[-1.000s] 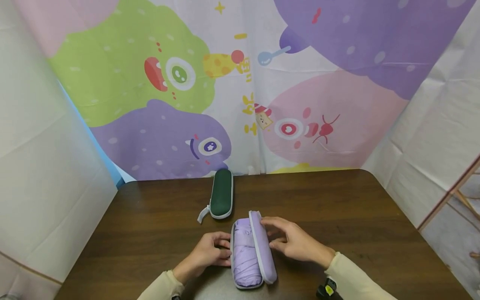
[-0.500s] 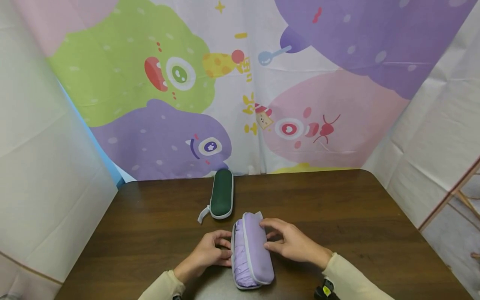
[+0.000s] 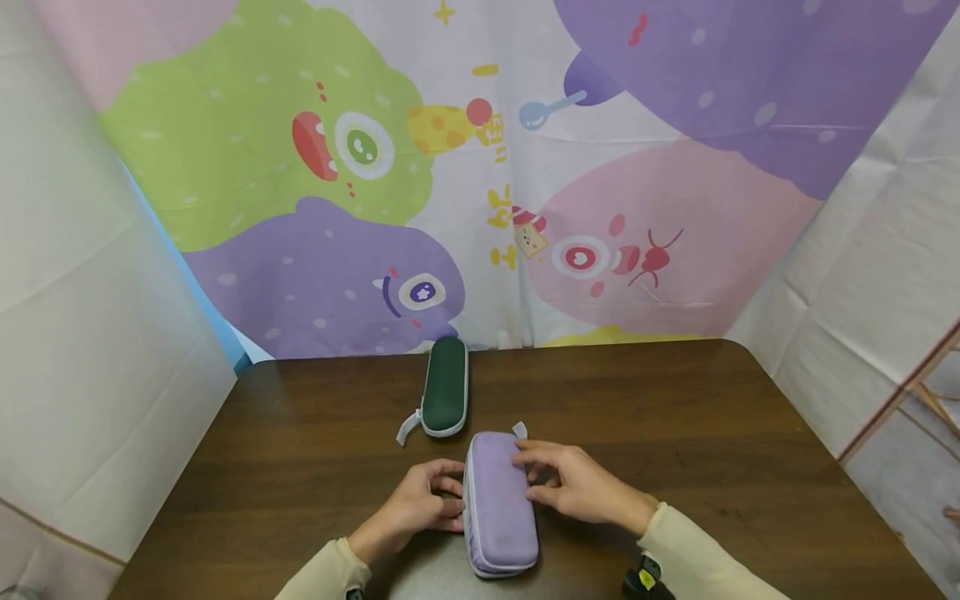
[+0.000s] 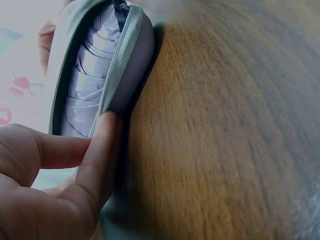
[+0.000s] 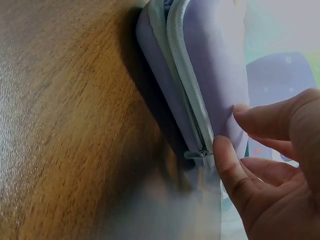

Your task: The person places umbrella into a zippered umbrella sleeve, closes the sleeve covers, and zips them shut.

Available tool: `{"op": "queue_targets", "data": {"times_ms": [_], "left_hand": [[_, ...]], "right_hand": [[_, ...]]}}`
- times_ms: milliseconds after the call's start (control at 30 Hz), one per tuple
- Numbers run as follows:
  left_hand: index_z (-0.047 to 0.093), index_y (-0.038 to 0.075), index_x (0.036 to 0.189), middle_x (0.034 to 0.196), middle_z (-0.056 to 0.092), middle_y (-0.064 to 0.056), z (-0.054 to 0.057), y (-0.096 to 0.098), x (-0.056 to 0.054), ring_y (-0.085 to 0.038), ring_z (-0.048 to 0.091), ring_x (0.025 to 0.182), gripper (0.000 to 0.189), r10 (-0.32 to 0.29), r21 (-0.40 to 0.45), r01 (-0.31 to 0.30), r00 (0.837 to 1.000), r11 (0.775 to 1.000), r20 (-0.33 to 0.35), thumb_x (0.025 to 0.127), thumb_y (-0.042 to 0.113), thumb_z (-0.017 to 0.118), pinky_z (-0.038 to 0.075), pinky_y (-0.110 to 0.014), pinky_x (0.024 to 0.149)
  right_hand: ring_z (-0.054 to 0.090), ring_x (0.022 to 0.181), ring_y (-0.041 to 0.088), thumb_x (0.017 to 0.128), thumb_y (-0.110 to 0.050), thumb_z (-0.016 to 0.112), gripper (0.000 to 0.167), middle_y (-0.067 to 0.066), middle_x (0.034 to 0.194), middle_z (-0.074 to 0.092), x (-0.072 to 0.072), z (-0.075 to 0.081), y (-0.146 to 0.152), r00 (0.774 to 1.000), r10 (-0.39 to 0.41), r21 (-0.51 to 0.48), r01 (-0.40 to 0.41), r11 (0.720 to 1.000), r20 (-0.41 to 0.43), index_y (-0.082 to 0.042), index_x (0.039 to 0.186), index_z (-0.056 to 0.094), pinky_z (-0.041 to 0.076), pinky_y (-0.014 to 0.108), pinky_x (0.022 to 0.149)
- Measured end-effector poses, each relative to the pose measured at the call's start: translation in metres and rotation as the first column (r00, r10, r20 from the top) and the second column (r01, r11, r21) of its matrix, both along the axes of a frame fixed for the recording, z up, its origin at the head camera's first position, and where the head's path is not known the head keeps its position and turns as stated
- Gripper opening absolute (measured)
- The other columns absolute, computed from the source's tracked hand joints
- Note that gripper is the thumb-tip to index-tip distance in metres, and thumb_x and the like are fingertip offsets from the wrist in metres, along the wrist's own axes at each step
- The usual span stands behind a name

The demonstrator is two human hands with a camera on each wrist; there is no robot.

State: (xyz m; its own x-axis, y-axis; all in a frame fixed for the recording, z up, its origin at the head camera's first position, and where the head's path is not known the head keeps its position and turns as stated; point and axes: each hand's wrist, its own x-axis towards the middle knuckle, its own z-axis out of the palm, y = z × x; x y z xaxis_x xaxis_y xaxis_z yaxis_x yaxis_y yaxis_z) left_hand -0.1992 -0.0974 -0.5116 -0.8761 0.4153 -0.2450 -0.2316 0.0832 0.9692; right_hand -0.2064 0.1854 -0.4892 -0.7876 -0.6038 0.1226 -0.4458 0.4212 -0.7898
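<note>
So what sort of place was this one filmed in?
Probably a small staged recording booth, though the wider room is out of view: a cartoon-printed backdrop hangs behind a dark wood-grained table, with pale sheets at both sides.

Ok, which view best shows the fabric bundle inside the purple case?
The left wrist view: through the gap in the purple case, the fabric bundle shows clear folds. The head view shows only a strip; the right wrist view shows none clearly.
</note>
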Motion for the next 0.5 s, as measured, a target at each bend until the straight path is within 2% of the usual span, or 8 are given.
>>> {"op": "queue_targets", "data": {"times_ms": [167,367,500], "left_hand": [[0.044,-0.015,0.143,0.098,0.061,-0.012,0.0003,0.0002,-0.0002,-0.017,0.066,0.069,0.061,-0.003,-0.001,0.003,1.0,1.0,0.004,0.085,-0.017,0.063,0.063,-0.033,0.066],[0.044,-0.014,0.143,0.099,0.06,-0.011,-0.0002,-0.0008,-0.0011,-0.017,0.066,0.07,0.061,-0.007,-0.002,0.007,1.0,1.0,0.013,0.085,-0.016,0.064,0.063,-0.033,0.067],[0.042,-0.014,0.144,0.102,0.062,-0.012,0.0018,-0.0044,-0.0025,-0.019,0.069,0.071,0.057,-0.027,-0.007,0.027,0.999,1.0,0.022,0.09,-0.013,0.06,0.063,-0.036,0.069]], "right_hand": [[0.069,0.104,0.021,0.093,-0.006,0.075,0.036,0.024,0.151,0.052,0.0001,0.0,-0.0011,0.999,0.011,0.023,-0.01,1.0,-0.031,-0.002,0.128,0.07,0.059,0.023,0.078],[0.066,0.089,0.01,0.093,-0.012,0.075,0.031,0.023,0.148,0.054,0.0005,-0.0009,-0.0031,0.988,0.037,0.073,-0.027,0.997,-0.148,-0.008,0.124,0.075,0.057,0.025,0.075],[0.068,0.107,0.021,0.094,-0.013,0.075,0.031,0.022,0.151,0.051,0.0004,-0.0006,-0.0043,0.987,0.046,0.101,-0.03,0.994,-0.153,-0.013,0.125,0.075,0.059,0.028,0.082]]}}
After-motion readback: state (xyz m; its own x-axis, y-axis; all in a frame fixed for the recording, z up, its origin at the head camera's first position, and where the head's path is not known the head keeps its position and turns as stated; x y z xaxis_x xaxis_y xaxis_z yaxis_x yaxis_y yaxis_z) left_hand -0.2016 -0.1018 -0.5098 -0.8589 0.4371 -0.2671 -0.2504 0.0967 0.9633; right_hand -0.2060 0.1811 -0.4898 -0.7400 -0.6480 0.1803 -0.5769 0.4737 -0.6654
